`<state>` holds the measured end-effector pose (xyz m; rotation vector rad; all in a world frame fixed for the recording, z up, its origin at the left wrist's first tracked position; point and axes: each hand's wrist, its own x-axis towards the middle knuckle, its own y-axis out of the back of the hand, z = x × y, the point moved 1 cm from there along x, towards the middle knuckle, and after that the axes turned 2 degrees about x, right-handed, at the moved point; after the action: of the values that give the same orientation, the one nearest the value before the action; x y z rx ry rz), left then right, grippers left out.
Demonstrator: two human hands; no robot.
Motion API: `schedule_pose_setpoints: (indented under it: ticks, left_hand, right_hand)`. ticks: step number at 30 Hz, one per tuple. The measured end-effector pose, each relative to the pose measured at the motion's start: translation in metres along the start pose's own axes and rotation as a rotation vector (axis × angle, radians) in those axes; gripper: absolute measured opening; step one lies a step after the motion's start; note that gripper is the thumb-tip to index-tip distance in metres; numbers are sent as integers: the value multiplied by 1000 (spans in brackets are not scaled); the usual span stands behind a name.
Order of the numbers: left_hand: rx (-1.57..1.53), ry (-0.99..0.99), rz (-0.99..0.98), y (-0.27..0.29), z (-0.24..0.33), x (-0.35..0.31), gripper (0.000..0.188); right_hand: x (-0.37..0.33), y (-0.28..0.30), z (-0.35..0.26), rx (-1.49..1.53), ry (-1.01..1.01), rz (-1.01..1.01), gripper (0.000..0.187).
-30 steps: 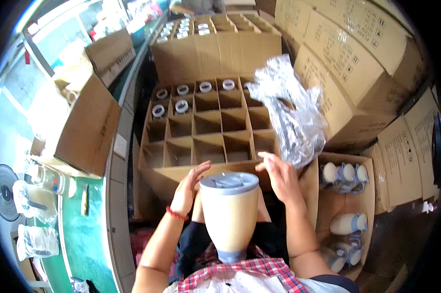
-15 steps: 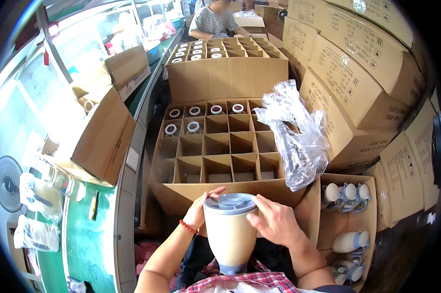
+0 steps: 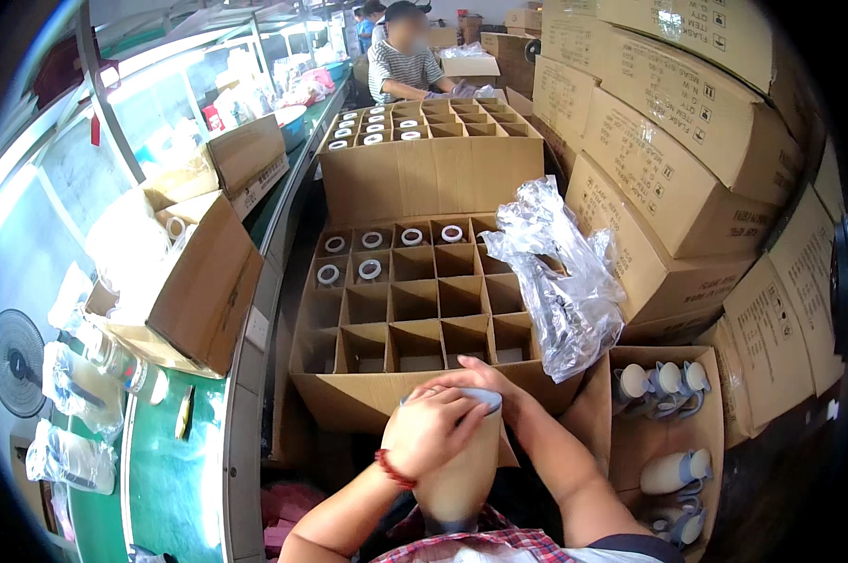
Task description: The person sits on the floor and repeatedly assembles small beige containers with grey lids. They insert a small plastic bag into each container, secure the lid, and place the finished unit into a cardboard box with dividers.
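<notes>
A cream flask (image 3: 461,474) with a blue-grey rim and base stands upright close to my lap, tapering toward the bottom. My left hand (image 3: 431,427), wearing a red bead bracelet, lies across its top with bent fingers gripping the lid. My right hand (image 3: 499,387) reaches round the far right side of the top, its fingers partly behind the left hand. Together they cover most of the lid. Just beyond is a divided carton (image 3: 396,389), where white-rimmed bottles or liners stand in several back-left compartments.
Crumpled clear plastic (image 3: 560,281) drapes over the carton's right side. An open box (image 3: 663,432) at right holds cream jugs. Stacked cartons (image 3: 658,225) rise behind it. A green bench (image 3: 170,479) runs along the left. A person in a striped shirt (image 3: 396,70) works beyond another divided carton (image 3: 433,178).
My left hand has moved from the flask's left side onto its lid. My right hand has slid round to the far side of the top. The view has shifted slightly.
</notes>
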<state>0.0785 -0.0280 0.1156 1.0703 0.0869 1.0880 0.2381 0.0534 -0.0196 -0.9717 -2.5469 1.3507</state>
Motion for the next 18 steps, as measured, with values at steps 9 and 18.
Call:
schedule_pose_setpoints:
  ticks: [9, 18]
  left_hand:
    - [-1547, 607, -22, -38, -138, -76, 42]
    - [190, -28, -36, 8, 49, 19, 34]
  right_hand:
    - [-112, -152, -15, -1569, 499, 611, 45]
    - [54, 48, 7, 204, 60, -62, 70]
